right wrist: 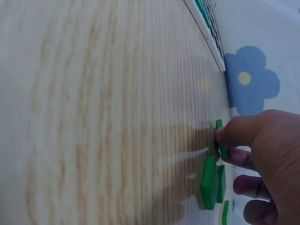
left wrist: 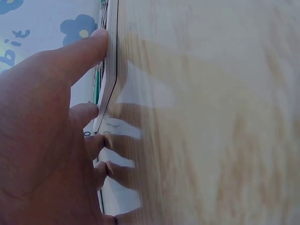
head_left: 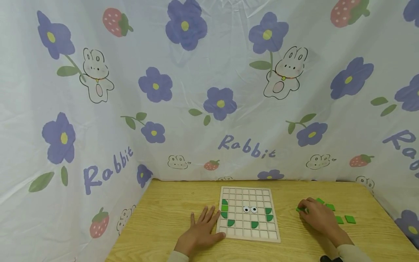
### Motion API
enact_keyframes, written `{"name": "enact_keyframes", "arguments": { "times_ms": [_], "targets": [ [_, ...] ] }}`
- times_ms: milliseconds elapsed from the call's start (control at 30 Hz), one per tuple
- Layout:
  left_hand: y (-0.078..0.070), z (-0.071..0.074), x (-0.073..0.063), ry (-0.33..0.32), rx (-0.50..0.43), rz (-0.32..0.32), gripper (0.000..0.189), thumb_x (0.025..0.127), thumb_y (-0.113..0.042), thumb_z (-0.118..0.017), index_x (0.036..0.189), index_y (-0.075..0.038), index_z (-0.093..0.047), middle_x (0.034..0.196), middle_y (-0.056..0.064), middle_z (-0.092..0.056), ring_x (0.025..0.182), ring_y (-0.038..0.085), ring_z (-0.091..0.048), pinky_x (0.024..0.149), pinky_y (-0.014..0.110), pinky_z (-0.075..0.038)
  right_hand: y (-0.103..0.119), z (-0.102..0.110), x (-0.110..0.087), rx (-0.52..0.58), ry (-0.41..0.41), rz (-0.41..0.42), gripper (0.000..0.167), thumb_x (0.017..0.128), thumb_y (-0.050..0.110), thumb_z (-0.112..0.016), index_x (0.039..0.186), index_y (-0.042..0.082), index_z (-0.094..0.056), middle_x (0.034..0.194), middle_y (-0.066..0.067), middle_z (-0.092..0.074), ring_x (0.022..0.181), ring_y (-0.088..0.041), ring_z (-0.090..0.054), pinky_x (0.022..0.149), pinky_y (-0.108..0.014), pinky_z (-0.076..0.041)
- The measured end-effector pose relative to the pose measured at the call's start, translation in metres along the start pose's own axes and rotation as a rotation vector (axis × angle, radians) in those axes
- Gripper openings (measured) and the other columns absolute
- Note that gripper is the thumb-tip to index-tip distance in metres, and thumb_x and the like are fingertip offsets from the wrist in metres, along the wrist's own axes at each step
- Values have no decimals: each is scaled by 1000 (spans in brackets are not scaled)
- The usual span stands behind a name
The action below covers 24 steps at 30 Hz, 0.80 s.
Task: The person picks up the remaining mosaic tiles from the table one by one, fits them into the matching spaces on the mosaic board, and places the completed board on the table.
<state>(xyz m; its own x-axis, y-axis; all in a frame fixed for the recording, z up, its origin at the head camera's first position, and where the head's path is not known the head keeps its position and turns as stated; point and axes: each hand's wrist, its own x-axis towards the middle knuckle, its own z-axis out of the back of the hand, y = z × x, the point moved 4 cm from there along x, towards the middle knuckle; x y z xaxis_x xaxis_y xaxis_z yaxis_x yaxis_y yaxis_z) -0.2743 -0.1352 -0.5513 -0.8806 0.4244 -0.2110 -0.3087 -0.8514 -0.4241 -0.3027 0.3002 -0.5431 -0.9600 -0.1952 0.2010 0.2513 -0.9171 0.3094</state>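
A pale wooden grid board [head_left: 242, 233] lies on the table, holding dark green quarter-circle pieces [head_left: 254, 225], one light green square [head_left: 224, 208] and two round eye pieces [head_left: 246, 209]. At its lower left corner my left hand [head_left: 200, 232] rests with fingers spread, the thumb against the board's edge. Off to the board's right, my right hand [head_left: 318, 216] pinches a green tile [right wrist: 219, 125] between thumb and finger, close to the tabletop. Several loose green square tiles [head_left: 350, 219] lie around that hand; it partly hides some of them in the head view.
The wooden table [head_left: 157, 222] ends at the back against a white curtain [head_left: 193, 145] printed with flowers and rabbits, which also hangs along the left and right. A black object [head_left: 328, 258] shows at the bottom edge near my right sleeve.
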Motion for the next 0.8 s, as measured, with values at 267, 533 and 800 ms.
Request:
{"name": "enact_keyframes", "arguments": {
  "times_ms": [267, 533, 800],
  "targets": [
    [1, -1, 0, -1, 2, 0, 89, 102, -69, -55, 172, -24, -26, 181, 7, -15, 168, 39, -8, 122, 83, 1, 0, -2, 1, 11, 19, -11, 12, 93, 18, -82, 105, 17, -79, 102, 2, -70, 80, -12, -65, 61, -34, -53],
    [2, -2, 2, -2, 4, -1, 88, 102, -69, -55, 172, -24, -26, 181, 6, -15, 168, 39, -8, 122, 83, 2, 3, -2, 2, 12, 3, 9, 11, 93, 19, -81, 104, 18, -80, 105, 0, -72, 79, -12, -65, 62, -34, -54],
    [-1, 0, 0, -1, 4, -5, 88, 102, -68, -55, 172, -21, -27, 181, 8, -16, 168, 40, -8, 122, 83, 1, 6, -2, 4, 21, 2, 5, 11, 93, 20, -81, 104, 17, -81, 104, -2, -73, 80, -16, -68, 61, -36, -55]
  ]
}}
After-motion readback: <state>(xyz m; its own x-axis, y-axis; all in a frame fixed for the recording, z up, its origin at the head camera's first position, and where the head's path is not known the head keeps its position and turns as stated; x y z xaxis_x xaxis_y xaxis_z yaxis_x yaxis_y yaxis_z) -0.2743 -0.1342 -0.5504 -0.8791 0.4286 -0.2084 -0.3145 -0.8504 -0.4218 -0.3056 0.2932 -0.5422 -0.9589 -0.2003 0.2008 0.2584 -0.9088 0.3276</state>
